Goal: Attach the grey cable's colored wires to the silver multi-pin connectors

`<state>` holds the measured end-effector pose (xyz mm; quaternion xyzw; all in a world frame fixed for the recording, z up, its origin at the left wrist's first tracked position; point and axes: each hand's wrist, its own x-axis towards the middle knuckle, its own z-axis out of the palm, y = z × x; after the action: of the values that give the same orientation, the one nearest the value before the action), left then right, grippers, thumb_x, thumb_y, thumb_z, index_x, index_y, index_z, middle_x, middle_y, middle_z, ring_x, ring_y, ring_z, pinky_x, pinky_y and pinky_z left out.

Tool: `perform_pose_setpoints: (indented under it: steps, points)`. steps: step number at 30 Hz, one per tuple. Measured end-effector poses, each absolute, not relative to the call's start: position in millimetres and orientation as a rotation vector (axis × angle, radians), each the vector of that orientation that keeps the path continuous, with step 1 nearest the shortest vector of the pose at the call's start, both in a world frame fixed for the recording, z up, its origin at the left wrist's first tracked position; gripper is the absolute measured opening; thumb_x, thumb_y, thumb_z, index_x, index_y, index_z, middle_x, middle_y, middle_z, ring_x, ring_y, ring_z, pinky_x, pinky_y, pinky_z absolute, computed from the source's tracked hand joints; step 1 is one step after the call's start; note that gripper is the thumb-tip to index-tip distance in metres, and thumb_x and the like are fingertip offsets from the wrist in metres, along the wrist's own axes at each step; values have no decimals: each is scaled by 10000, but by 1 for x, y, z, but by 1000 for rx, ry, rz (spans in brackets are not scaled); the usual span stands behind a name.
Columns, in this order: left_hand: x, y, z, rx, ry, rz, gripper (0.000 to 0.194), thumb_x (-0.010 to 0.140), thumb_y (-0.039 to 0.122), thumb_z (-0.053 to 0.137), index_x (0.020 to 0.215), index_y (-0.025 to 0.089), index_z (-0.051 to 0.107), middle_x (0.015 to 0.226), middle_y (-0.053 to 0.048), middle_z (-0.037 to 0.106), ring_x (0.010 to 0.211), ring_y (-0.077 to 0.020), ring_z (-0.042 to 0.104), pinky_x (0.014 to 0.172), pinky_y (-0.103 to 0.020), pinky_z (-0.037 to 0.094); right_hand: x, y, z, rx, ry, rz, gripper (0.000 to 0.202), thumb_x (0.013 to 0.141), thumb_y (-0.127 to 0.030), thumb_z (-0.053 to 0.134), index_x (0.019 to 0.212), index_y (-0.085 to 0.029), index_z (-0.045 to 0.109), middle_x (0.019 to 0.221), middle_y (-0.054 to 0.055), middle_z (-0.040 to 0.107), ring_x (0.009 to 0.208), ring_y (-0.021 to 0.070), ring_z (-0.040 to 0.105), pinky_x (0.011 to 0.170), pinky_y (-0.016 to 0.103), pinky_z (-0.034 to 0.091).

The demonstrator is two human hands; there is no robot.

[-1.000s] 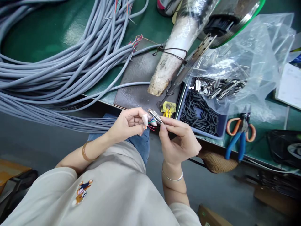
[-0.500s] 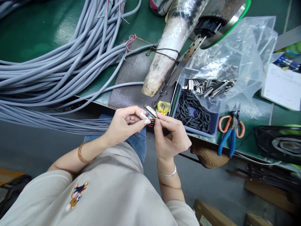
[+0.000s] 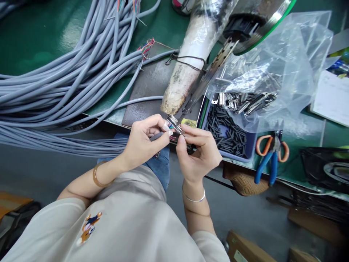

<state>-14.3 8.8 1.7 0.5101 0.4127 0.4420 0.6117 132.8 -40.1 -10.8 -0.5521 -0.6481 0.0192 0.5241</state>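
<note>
Near frame centre, connector (image 3: pixel 173 120) is positioned between two hands: its lower right end is pinched by right hand (image 3: pixel 200 153); grey cable (image 3: pixel 156 136) with coloured wires (image 3: pixel 171 126) is gripped by left hand (image 3: pixel 144 140).

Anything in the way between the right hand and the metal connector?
Nothing visible: the right hand's fingertips are at the connector's right end. The metal rod slants down to the connector beside them, not between; whether it touches, I cannot tell.
</note>
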Motion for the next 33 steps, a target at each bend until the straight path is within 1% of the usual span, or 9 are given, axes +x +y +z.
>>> perform_pose_setpoints:
  steps: [5,9,14,18,21,23,27,33]
  points:
    - [-14,12,6,1236,961,1059,145,756,168,767,724,164,625,737,-1,631,614,-67,549,536,-171,434,133,-34,-10,-1317,-1577,-8,171,866,-92,726,898,-225,623,1065,37,793,904,171,769,755,319,648]
    - [-15,14,9,1243,945,1082,132,771,193,763,721,166,644,752,-13,657,624,-75,555,538,-174,447,133,-34,-6,-1336,-1619,-67,182,855,-106,749,906,-236,633,1057,26,798,915,181,772,798,340,648]
    - [-17,15,9,1216,930,987,127,755,187,765,709,154,651,719,-6,642,603,-67,553,536,-169,450,136,-38,-9,-1335,-1671,-145,200,839,-103,762,913,-234,629,1062,30,806,895,166,778,783,296,643]
    - [-18,14,8,1153,934,939,147,729,207,801,728,152,665,675,0,632,545,-58,517,474,-166,402,137,-41,-12,-1349,-1648,-110,183,857,-105,745,902,-233,622,1035,21,809,886,157,778,781,289,636]
    - [-17,13,8,1073,935,941,210,736,264,830,736,154,652,617,20,593,471,-42,454,417,-169,345,135,-40,-9,-1358,-1603,-16,177,868,-96,729,893,-235,622,1004,16,805,892,164,776,790,310,635]
    - [-16,11,8,1066,948,977,214,753,269,821,735,157,640,607,26,579,458,-37,429,410,-173,327,134,-39,-7,-1354,-1616,-5,177,868,-91,729,899,-232,626,1009,17,803,895,164,776,790,311,634]
    - [-15,8,6,1185,1013,1085,160,786,229,783,733,162,648,644,13,600,513,-50,461,455,-177,353,133,-39,-6,-1356,-1657,-81,177,870,-99,735,931,-235,638,1034,19,805,891,165,775,787,309,633]
    - [-14,6,4,1335,1096,1120,131,802,221,768,737,168,667,685,-2,640,562,-74,530,489,-182,402,133,-35,-9,-1356,-1663,-118,177,863,-112,749,937,-239,650,1045,18,806,898,168,777,804,309,637]
